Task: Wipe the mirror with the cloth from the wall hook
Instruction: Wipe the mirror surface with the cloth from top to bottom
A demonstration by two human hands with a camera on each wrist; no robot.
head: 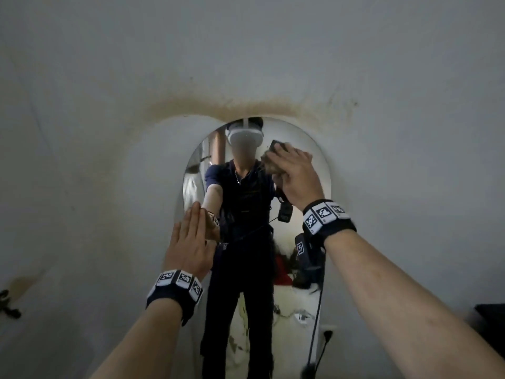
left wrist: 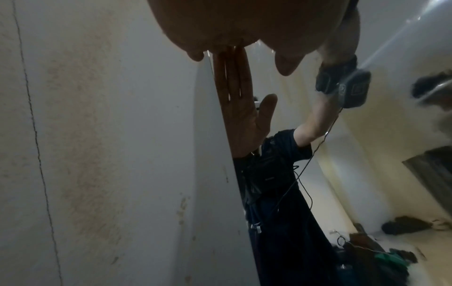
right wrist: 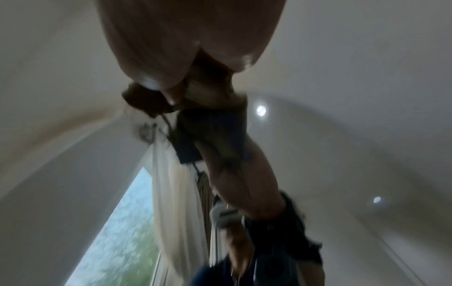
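Observation:
An arched, frameless mirror (head: 289, 135) hangs on a white wall and reflects me. My right hand (head: 295, 173) holds a wadded brown cloth (head: 270, 163) against the glass near the upper right of the arch. The right wrist view is blurred; it shows the right hand (right wrist: 186, 48) with the cloth (right wrist: 144, 102) bunched under the fingertips. My left hand (head: 191, 236) lies flat with straight fingers on the mirror's left edge, lower down. In the left wrist view the left hand (left wrist: 232, 29) meets its reflected palm in the mirror (left wrist: 342, 174).
A brown stain (head: 232, 105) runs along the wall above the arch. A dark wall hook (head: 8, 302) sits at the far left. A dark object (head: 489, 315) stands at the right edge, and a cable hangs by a socket (head: 328, 335).

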